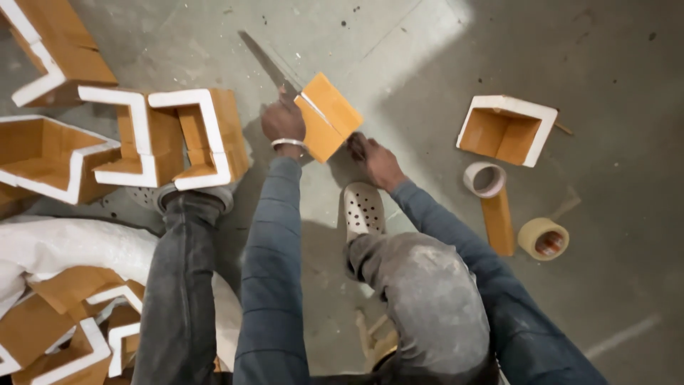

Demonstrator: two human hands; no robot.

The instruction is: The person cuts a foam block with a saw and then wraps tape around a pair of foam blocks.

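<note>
Mid-cut on the floor (427,43) here: my left hand (283,121) is clamped round the saw (265,63) handle, my right hand (372,158) looks like it's gripping the orange foam block (329,114) by my shoe (362,210), next I need steady strokes.
</note>
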